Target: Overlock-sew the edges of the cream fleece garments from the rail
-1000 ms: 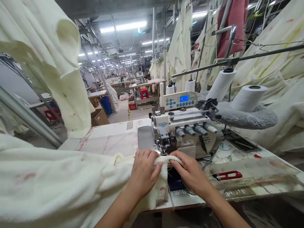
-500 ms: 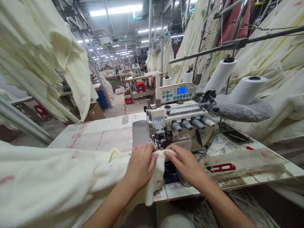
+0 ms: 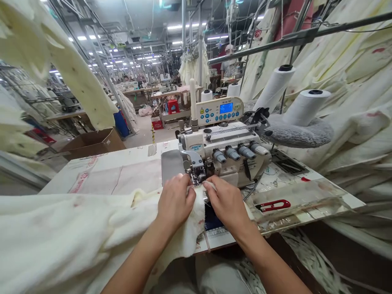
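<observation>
So the hands have crept up to the sewing machine's (image 3: 225, 157) presser foot (image 3: 196, 176), with less strip showing between them; cloth's probably about lined up. Left hand (image 3: 175, 200) clamps the cream fabric (image 3: 76, 228), which spills out left of it. Right hand (image 3: 227, 200) pinches its edge, forearms angled inward.

My fabric (image 3: 76, 232) is cream-white (faint reddish marks dot it); my sewing machine (image 3: 220, 143) is white, its knobs (image 3: 232, 153) grey, its screen (image 3: 226, 108) blue; my snips (image 3: 271, 209) are red.
</observation>
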`<state>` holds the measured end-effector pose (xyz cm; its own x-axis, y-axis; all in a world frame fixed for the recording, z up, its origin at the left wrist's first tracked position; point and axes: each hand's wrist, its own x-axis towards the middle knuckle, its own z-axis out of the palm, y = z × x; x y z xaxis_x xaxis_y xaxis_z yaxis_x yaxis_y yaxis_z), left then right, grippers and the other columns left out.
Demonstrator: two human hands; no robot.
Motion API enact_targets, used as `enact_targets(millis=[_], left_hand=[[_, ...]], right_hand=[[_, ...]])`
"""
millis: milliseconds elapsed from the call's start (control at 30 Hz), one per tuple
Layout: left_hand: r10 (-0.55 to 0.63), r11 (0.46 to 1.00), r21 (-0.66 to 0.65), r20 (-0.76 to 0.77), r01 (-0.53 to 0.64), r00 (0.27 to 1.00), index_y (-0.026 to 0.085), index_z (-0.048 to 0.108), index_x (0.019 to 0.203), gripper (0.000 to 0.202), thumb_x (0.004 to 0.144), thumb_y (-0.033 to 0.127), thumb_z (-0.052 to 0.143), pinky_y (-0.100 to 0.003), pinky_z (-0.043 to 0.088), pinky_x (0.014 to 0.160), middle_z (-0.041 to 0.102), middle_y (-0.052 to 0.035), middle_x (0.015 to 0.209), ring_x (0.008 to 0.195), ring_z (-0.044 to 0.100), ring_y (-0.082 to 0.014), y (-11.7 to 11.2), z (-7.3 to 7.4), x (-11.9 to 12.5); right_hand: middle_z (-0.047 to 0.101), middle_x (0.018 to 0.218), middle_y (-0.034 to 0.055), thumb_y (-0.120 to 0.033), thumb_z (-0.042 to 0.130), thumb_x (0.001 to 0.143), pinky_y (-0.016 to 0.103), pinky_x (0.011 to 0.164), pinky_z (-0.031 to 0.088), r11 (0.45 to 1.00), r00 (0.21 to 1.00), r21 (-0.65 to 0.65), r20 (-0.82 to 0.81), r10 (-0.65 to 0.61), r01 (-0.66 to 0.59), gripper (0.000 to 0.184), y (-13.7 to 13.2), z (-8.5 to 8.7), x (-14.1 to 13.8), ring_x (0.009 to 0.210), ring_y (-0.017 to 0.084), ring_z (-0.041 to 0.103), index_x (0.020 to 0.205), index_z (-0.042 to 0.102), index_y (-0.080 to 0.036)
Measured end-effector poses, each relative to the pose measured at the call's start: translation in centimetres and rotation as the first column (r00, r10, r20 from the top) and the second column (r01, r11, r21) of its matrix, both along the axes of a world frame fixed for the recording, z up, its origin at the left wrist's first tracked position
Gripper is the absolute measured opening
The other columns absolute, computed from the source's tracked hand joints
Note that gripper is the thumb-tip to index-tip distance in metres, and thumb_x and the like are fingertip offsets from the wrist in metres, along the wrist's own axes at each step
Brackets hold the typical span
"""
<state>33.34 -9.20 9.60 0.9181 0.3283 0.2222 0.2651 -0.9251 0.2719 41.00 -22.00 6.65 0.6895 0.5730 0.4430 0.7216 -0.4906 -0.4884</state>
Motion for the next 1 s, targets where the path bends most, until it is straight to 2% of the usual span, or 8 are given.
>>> enact_targets(millis=[267,400,467,533,600,667,800,1000], left_hand=[[0.018,0.996,0.085,-0.016,-0.016,1.000,0.019,0.049,0.082,0.012,0.085,0.018,0.037,-0.035,0.038,0.073,0.053,-0.0063,0.085,0.084,0.051,-0.0228,0.2,0.0,-0.1],[-0.010,0.999,0.048,-0.022,0.011,1.000,0.019,0.051,0.084,0.015,0.087,0.019,0.036,-0.038,0.037,0.078,0.054,-0.0053,0.089,0.089,0.049,-0.0231,0.6,0.5,-0.6],[-0.033,0.999,0.007,-0.016,0.033,0.999,0.020,0.052,0.085,0.017,0.088,0.019,0.035,-0.038,0.036,0.080,0.055,-0.0042,0.090,0.090,0.049,-0.0224,0.9,0.7,-0.7],[-0.042,0.998,-0.037,-0.005,0.042,0.999,0.020,0.053,0.085,0.017,0.089,0.021,0.036,-0.038,0.035,0.081,0.057,-0.0033,0.090,0.090,0.049,-0.0218,1.1,1.0,-0.8],[-0.042,0.997,-0.072,0.005,0.042,0.999,0.020,0.053,0.084,0.016,0.089,0.023,0.038,-0.038,0.035,0.082,0.058,-0.0031,0.090,0.090,0.050,-0.0218,1.3,1.1,-0.7],[-0.039,0.994,-0.097,0.017,0.040,0.999,0.020,0.054,0.083,0.016,0.088,0.025,0.040,-0.038,0.035,0.082,0.059,-0.0031,0.089,0.091,0.051,-0.0218,1.4,1.0,-0.7],[-0.045,0.989,-0.137,0.046,0.050,0.998,0.020,0.055,0.083,0.016,0.088,0.027,0.041,-0.038,0.035,0.083,0.059,-0.0031,0.089,0.091,0.051,-0.0214,1.4,0.8,-0.8],[-0.025,0.990,-0.133,0.071,0.035,0.997,0.020,0.054,0.082,0.014,0.086,0.027,0.043,-0.038,0.035,0.081,0.059,-0.0031,0.089,0.090,0.052,-0.0222,0.9,0.5,-1.1]], right_hand=[[0.064,0.079,0.0041,-0.029,0.037,0.096,0.028,0.062,0.038,0.994,0.994,0.097,0.093,-0.055,0.046,0.021,-0.1,-1.2,-0.2,0.072,0.020,0.061,0.089,0.054,-0.018],[0.057,0.106,0.0127,-0.032,0.051,0.091,0.036,0.085,0.040,0.917,0.952,0.389,0.241,-0.191,0.085,0.021,-2.1,-3.0,-1.8,0.100,0.024,0.053,0.106,0.050,-0.017],[0.057,0.098,0.0100,-0.038,0.052,0.090,0.037,0.082,0.040,0.902,0.982,0.428,0.146,-0.119,0.046,0.021,-2.5,-4.2,-2.7,0.094,0.024,0.052,0.097,0.055,-0.019],[0.057,0.079,0.0061,-0.051,0.042,0.091,0.034,0.074,0.040,0.927,0.985,0.374,-0.140,0.099,-0.040,0.039,-1.9,-5.2,-3.3,0.080,0.022,0.051,0.077,0.059,-0.019],[0.053,0.064,0.0041,-0.062,0.030,0.090,0.030,0.063,0.039,0.923,0.888,0.370,-0.380,0.259,-0.111,0.059,-0.7,-5.8,-3.9,0.068,0.019,0.048,0.060,0.055,-0.017],[0.046,0.053,0.0015,-0.064,0.024,0.090,0.025,0.049,0.036,0.905,0.822,0.411,-0.476,0.313,-0.107,0.067,0.4,-5.8,-4.3,0.055,0.015,0.044,0.050,0.048,-0.017],[0.050,0.056,0.0000,-0.056,0.033,0.092,0.021,0.043,0.033,0.871,0.795,0.492,-0.524,0.307,-0.012,0.057,0.7,-4.2,-4.7,0.051,0.012,0.044,0.061,0.056,-0.014],[0.067,0.095,0.0044,-0.034,0.049,0.088,0.027,0.083,0.045,0.827,0.826,0.562,-0.471,0.310,0.010,0.027,-1.2,-3.3,-4.1,0.095,0.022,0.059,0.098,0.069,-0.018]])
